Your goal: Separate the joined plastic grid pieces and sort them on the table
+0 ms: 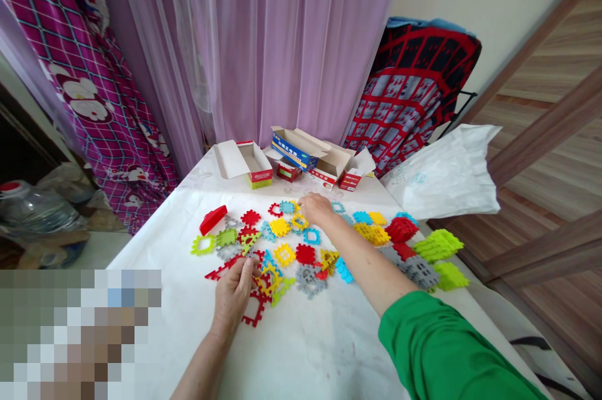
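Interlocking plastic building pieces lie spread over a white-covered table [155, 300]. My left hand [237, 284] is closed low over the near left pieces, thumb against the bent fingers, beside a red open-frame piece [254, 311] and a yellow frame piece [270, 281]. What its fingertips hold is hidden. Farther back, my right hand [316, 209] reaches to the rear of the spread. Its bent fingers are at a small yellow piece [295, 206] next to a light blue square piece [286, 207]; the contact is too small to make out.
Open cardboard boxes, one red and white [258, 165] and one blue [291, 152], stand along the back edge. At the right are stacked grey pieces [416, 269], green pieces [437, 244] and red pieces [401, 230]. A white plastic bag [446, 174] sits beyond them.
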`<state>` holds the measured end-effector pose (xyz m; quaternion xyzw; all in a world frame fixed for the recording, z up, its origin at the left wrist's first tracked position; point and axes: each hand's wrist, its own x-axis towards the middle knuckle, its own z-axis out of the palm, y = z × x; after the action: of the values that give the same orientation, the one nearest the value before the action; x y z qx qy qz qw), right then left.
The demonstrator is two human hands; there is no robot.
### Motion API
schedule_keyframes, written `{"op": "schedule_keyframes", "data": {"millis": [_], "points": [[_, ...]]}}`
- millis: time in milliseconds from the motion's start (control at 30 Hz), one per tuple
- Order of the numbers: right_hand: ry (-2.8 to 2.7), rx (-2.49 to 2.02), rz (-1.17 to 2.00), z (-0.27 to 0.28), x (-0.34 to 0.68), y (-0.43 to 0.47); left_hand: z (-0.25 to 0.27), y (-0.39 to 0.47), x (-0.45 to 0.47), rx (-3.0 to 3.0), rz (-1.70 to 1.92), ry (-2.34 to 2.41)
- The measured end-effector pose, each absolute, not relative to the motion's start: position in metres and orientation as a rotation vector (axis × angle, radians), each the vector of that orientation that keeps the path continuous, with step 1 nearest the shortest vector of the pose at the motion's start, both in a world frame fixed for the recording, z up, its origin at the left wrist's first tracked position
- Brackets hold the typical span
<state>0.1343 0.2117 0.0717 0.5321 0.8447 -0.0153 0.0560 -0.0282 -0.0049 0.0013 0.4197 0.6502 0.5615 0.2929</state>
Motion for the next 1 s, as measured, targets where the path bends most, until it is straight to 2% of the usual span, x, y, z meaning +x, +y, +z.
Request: {"op": "schedule_keyframes", "data": {"millis": [133, 333, 767, 1000], "points": [[2.698, 1.407, -0.092, 0.070, 0.109, 0.202, 0.002, -0.005, -0.028, 1.122, 1.501, 1.711], [2.694, 1.496, -0.024, 0.067, 0.097, 0.205, -0.001, -0.004, -0.028, 1.089, 1.499, 1.721], [2.686, 1.353, -0.127, 0.062, 0.072, 0.213, -0.001, -0.006, -0.028, 1.103, 1.503, 1.713], [2.750, 1.473, -0.255, 0.065, 0.091, 0.231, -0.005, -0.004, -0.028, 1.098, 1.510, 1.708]]}}
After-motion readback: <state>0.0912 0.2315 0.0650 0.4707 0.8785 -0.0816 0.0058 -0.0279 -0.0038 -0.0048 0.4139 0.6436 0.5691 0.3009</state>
